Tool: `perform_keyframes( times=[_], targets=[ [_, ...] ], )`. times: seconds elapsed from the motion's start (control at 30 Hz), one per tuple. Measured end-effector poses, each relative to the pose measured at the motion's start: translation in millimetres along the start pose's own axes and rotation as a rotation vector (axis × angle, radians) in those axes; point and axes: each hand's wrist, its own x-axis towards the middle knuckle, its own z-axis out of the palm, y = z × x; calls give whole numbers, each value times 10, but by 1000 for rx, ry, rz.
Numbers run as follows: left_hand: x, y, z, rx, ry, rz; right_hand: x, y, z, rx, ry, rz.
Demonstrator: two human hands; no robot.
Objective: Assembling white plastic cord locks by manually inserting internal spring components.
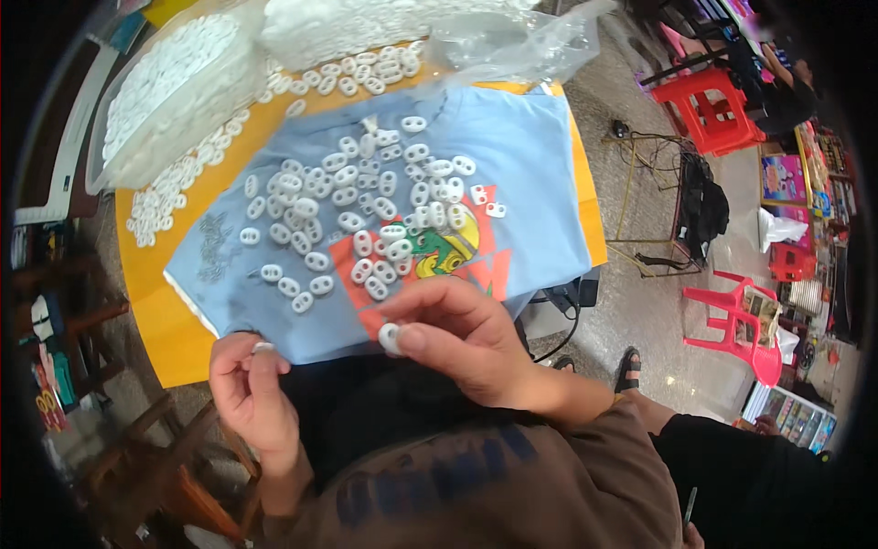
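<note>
Pieces of white plastic point(350, 221), mostly ovals with two holes, lie scattered in the centre of the frame on a light blue T-shirt point(540, 201) with a red, green and yellow print. The right hand point(471, 339), just below the print, has thumb and forefinger pinched together on one two-holed oval point(390, 338), the other fingers curled. The left hand point(256, 393), at the lower left, is bent nearly closed, with a small white piece point(263, 347) between thumb and fingertips; its full shape is hidden. The shirt lies over a yellow-orange sheet point(146, 302), along whose upper left edge more ovals spread beside a translucent tub point(197, 137) heaped with them. A crumpled clear plastic bag point(521, 41) sits at the top, right of centre. A red stool point(704, 110) stands at the upper right, and a pink-red chair point(768, 364) farther down the right side. Near the lower right, another person's foot wears a black sandal point(629, 371).
</note>
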Motion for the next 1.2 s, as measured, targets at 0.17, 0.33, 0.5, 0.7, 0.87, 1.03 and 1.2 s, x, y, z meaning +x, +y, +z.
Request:
perform_keyframes(
  times=[0.17, 0.33, 0.5, 0.7, 0.87, 1.03, 1.2],
  targets=[
    [-68, 183, 144, -235, -13, -270, -2, 35, 10, 24, -19, 23],
    [-81, 318, 259, -481, -78, -519, 106, 143, -55, -545, 54, -332],
    [-94, 324, 230, -614, -184, -594, 303, 216, -104, -1395, 27, -999],
    [-104, 326, 173, -611, -192, -574, 456, 330, -49, -1589, 34, -1153],
    [-117, 251, 86, -551, -182, -555, 524, 360, -47, -1718, -3, -1116],
    [-112, 137, -29, -503, -196, -523, 506, 338, -73, -1733, -93, -1079],
    [-54, 68, -147, -48, -64, -115, 540, 273, 48, -1661, -123, -1050]
  ],
)
